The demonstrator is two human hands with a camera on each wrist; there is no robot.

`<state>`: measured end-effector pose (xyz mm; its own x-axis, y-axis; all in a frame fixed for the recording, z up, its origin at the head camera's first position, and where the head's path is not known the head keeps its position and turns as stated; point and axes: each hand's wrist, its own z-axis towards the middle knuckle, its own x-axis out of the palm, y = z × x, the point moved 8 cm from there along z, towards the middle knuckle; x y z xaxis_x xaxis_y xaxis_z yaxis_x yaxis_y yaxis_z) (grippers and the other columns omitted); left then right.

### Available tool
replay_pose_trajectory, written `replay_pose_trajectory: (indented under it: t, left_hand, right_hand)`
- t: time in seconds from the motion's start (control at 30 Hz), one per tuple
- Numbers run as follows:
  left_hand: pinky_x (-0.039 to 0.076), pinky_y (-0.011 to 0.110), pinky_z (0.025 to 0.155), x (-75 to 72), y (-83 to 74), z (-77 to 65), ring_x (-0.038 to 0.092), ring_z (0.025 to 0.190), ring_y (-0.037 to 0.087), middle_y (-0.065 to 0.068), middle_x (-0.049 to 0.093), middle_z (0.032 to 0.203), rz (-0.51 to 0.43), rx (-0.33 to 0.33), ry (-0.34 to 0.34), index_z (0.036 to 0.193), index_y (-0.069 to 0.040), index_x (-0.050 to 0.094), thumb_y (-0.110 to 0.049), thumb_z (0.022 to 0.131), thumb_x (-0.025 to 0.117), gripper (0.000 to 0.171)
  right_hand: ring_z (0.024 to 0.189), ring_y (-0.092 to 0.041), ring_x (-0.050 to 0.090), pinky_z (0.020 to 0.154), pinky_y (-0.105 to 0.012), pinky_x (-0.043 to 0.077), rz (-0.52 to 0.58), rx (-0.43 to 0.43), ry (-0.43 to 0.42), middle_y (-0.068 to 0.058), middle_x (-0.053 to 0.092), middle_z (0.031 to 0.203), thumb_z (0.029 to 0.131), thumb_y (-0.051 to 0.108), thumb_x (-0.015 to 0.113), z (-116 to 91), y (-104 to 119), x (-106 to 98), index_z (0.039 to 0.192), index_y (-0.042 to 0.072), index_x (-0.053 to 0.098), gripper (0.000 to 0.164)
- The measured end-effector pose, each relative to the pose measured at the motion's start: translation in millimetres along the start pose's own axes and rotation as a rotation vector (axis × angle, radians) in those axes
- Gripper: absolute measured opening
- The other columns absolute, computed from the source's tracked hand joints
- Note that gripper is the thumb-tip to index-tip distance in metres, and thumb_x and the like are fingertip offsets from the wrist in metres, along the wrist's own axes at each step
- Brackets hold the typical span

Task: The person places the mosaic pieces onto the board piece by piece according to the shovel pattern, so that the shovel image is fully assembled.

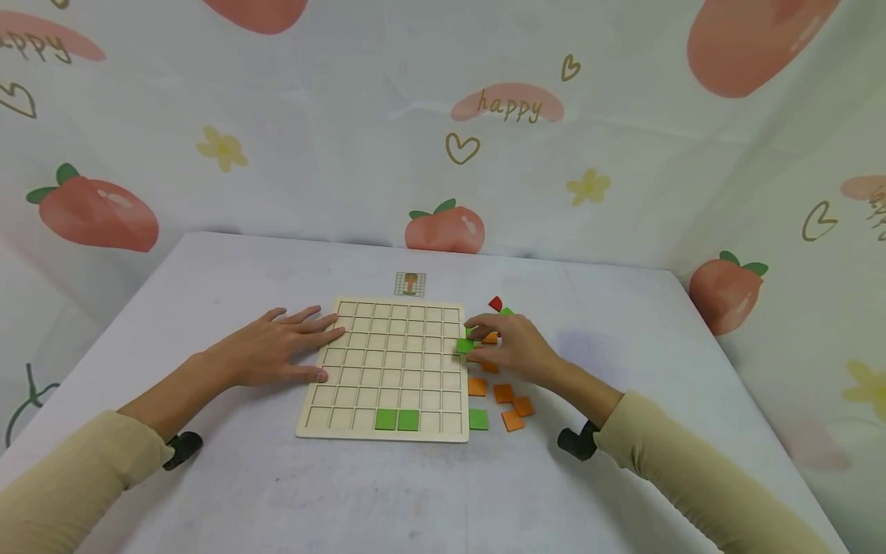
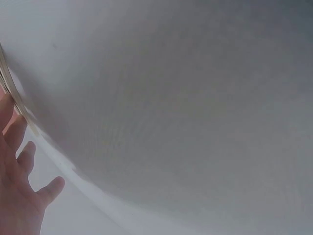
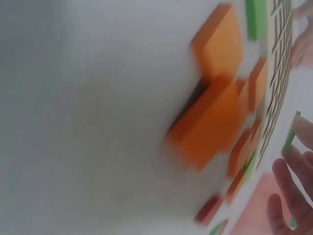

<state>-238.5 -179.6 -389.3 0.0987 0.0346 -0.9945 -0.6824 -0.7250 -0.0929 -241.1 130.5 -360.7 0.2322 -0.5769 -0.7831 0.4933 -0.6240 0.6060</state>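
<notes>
A wooden grid board (image 1: 385,358) lies on the white table, with two green square tiles (image 1: 397,420) side by side in its bottom row. My left hand (image 1: 273,350) rests at the board's left edge, fingers spread, some fingertips on the rim. In the left wrist view the fingers (image 2: 17,132) touch that edge. My right hand (image 1: 521,351) is at the board's right edge. It pinches a green square tile (image 3: 292,133) between thumb and finger, above the table. Orange square tiles (image 1: 503,394) lie beside and below this hand, some partly hidden by it.
Another green tile (image 1: 478,419) lies against the board's lower right corner. A red piece (image 1: 495,304) is beyond the right hand, close to a partly hidden green one (image 1: 507,312). Behind the board lies a small pattern card (image 1: 411,284). A printed cloth (image 1: 346,154) hangs behind the table.
</notes>
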Motion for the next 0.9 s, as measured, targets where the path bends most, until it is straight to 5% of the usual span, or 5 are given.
replay_pose_trajectory:
  t: [0.53, 0.9]
  left_hand:
    - [0.028, 0.069, 0.108, -2.4, -1.7, -2.5, 0.029, 0.147, 0.035, 0.004, 0.037, 0.158, 0.005, 0.01, 0.0, 0.152, -0.023, 0.044, -0.069, 0.093, 0.049, 0.075]
    - [0.027, 0.069, 0.108, -2.0, -1.0, -1.2, 0.029, 0.147, 0.035, 0.004, 0.039, 0.157, 0.006, -0.006, 0.011, 0.152, -0.024, 0.045, -0.07, 0.092, 0.049, 0.075]
  right_hand:
    - [0.093, -0.017, 0.069, 0.078, -0.035, 0.054, 0.053, -0.128, 0.071, 0.0, 0.074, 0.098, 0.083, 0.014, 0.082, 13.4, 48.3, 38.1, 0.12, 0.003, 0.067, 0.04]
    - [0.092, -0.01, 0.067, 0.082, -0.025, 0.053, 0.016, -0.171, 0.167, 0.003, 0.074, 0.097, 0.085, 0.021, 0.08, 17.8, 80.2, 67.6, 0.118, 0.006, 0.07, 0.037]
